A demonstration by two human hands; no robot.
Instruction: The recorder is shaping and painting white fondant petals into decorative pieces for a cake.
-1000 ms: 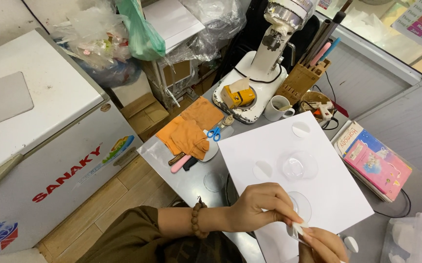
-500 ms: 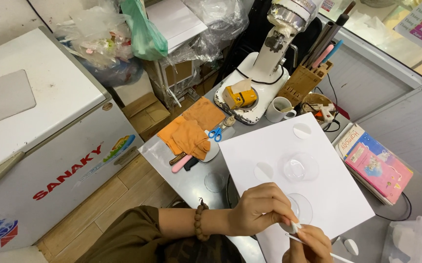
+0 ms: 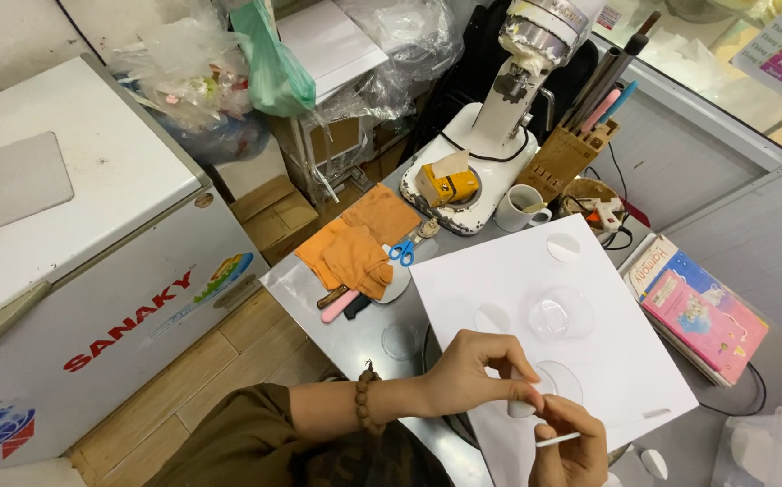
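I see a big white sheet [image 3: 535,298] filling the lower middle of the frame, clear round lids scattered on it. I judge I'm mid-way through dabbing a small white piece [image 3: 521,408]: my left hand [image 3: 472,374] pinches it, my right hand [image 3: 571,442] pinches a thin white stick [image 3: 558,439] just beside it. Next calls for steady tip contact.

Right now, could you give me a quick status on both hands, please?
Left hand pinching small white piece over white sheet. Right hand holding thin white stick at it. Clear domes lie beside.
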